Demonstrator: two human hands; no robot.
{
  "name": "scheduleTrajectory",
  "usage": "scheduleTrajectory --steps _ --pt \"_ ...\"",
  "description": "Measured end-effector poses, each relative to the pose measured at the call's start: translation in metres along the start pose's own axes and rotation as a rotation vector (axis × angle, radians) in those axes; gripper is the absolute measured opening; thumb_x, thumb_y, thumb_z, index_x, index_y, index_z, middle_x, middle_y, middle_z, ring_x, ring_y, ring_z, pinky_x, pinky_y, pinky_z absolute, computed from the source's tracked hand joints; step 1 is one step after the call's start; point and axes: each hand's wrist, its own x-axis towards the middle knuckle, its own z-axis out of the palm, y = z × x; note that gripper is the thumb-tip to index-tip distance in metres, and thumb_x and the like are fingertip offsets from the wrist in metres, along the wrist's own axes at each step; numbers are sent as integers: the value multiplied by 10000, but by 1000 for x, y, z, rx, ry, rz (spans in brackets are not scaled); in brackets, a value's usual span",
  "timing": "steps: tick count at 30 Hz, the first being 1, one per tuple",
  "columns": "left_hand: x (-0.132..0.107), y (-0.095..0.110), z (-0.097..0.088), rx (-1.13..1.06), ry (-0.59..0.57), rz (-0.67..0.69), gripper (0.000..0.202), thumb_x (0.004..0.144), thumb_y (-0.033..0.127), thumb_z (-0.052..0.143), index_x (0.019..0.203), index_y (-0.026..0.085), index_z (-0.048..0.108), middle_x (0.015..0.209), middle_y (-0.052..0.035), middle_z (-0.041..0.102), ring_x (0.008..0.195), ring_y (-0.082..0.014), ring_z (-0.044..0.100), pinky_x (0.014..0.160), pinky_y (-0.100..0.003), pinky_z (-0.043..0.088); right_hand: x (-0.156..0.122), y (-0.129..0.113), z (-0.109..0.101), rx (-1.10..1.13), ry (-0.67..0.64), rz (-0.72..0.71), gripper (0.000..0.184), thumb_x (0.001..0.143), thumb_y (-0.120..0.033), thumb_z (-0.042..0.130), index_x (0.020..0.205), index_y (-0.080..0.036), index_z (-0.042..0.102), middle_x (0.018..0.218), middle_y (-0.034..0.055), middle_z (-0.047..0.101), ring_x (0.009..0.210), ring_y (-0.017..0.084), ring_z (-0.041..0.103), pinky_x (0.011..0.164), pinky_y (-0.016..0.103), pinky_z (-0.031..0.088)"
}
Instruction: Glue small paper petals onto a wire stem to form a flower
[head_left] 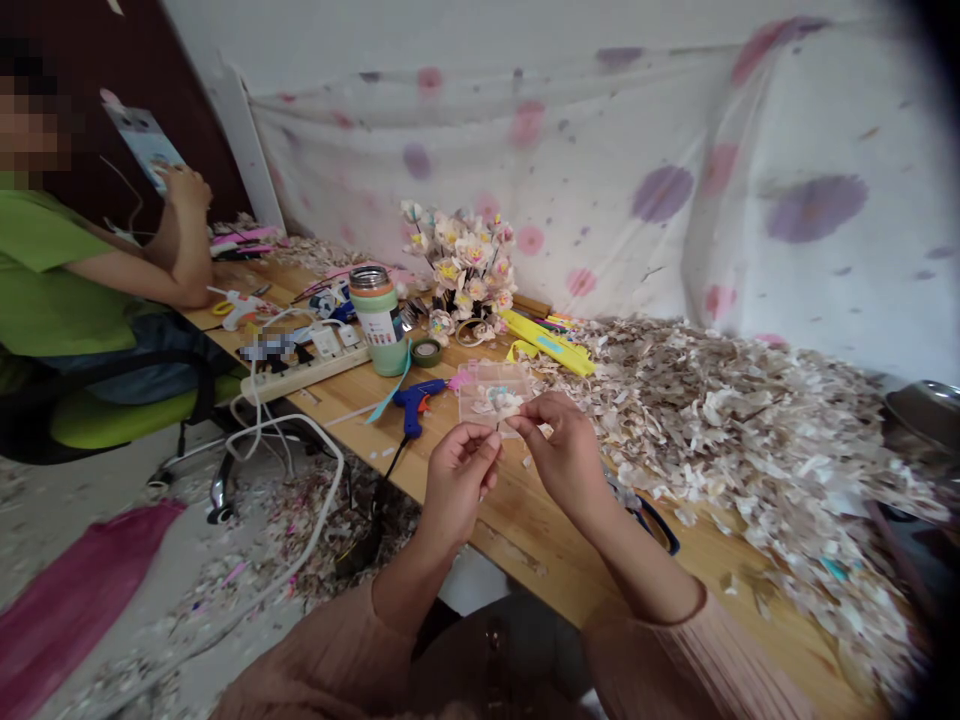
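Above the wooden table (517,530), both hands meet at a small handmade flower (504,402) with pale petals and a bluish centre. My left hand (463,472) is closed in a pinch at the flower's base, apparently on its thin stem. The fingers of my right hand (561,440) pinch at the flower's right side, seemingly on a pale petal. Just behind the flower lies a clear plastic box (469,375). A blue glue gun (415,403) rests left of my hands. Beside my right forearm, dark-handled scissors (656,522) are partly hidden.
A heap of pale dried petals (705,400) covers the right side. Behind stand a flower bunch (469,260), a green bottle (382,330), a tape roll (426,351) and a yellow packet (551,342). A power strip (307,372) lies left. A co-worker (45,250) sits far left.
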Motion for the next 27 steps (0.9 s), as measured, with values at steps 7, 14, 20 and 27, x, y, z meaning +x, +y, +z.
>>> scheduleTrajectory --steps 7,14,20,27 --pt "-1 0 -1 -3 -20 18 236 756 339 681 802 146 552 650 2 566 407 -39 410 347 -137 234 -1 0 2 -16 8 28 100 782 -194 633 693 -183 590 705 32 612 711 188 553 666 315 412" --pt "1 -1 -1 5 -13 33 238 744 341 687 788 143 562 633 6 556 407 -42 418 349 -143 239 -3 1 3 -91 23 6 131 744 -263 670 769 -181 571 776 51 608 785 221 555 723 352 425" --pt "-2 1 1 74 1 74 242 723 340 698 763 137 572 618 1 562 406 -46 410 361 -154 246 -3 1 2 -115 51 -3 107 753 -257 652 762 -192 567 766 48 607 768 219 551 708 350 424" --pt "0 -2 -1 49 10 35 257 722 350 699 769 131 574 619 -2 563 399 -44 401 359 -154 237 -2 0 -1 -118 13 -5 187 728 -282 669 862 -178 592 852 74 606 844 242 548 759 381 432"
